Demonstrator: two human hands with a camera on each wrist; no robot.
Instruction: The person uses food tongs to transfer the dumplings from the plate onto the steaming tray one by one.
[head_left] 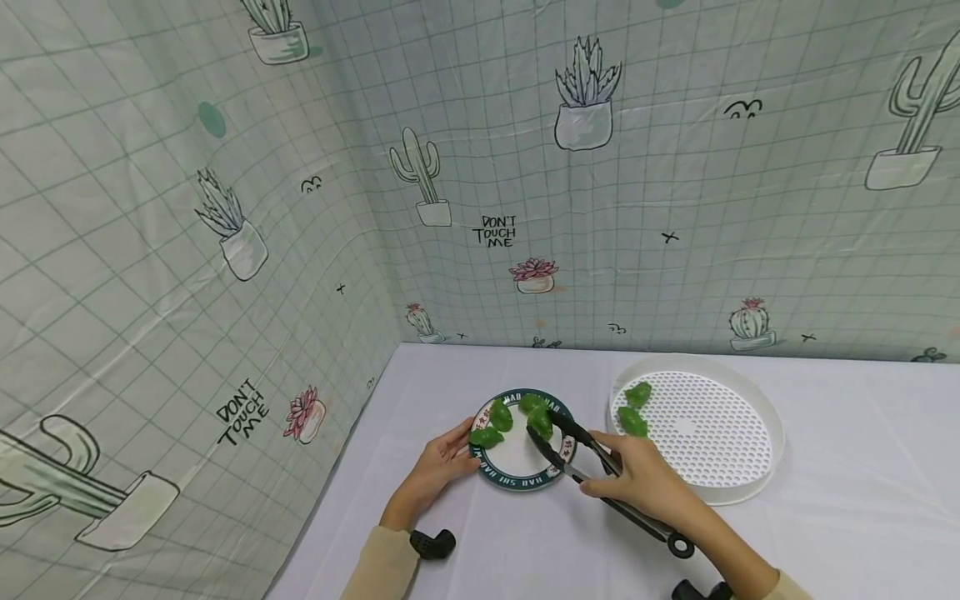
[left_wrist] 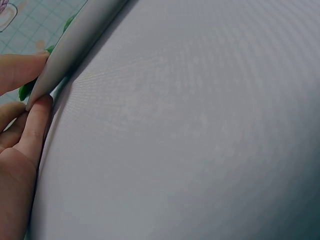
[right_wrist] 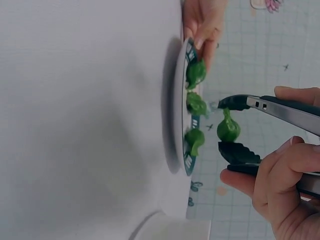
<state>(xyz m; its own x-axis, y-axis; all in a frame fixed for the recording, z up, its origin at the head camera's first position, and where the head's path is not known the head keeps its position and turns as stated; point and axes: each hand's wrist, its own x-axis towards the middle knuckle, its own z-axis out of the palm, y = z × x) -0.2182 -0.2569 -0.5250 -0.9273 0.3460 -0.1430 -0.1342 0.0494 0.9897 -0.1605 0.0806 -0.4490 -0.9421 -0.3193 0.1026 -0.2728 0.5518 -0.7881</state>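
My left hand [head_left: 442, 460] pinches the left rim of a round plate [head_left: 517, 482] with a dark green patterned border. In the left wrist view the thumb lies over the rim and a finger under it. My right hand [head_left: 637, 475] grips black-and-metal tongs [head_left: 633, 517], reaching over the plate's right side. Between the tong tips, in the right wrist view, is a green round piece [right_wrist: 228, 130] with a pinched top, held above the plate. Several similar green pieces [head_left: 501, 415] lie on the plate, mostly along its left and far side.
Right of the plate stands a round white perforated tray [head_left: 708, 429] with a raised rim. A few green pieces [head_left: 632, 422] lie at its left edge. Behind the white-covered table [head_left: 480, 550] hangs a cactus-print curtain [head_left: 637, 208], with another stretch along the left.
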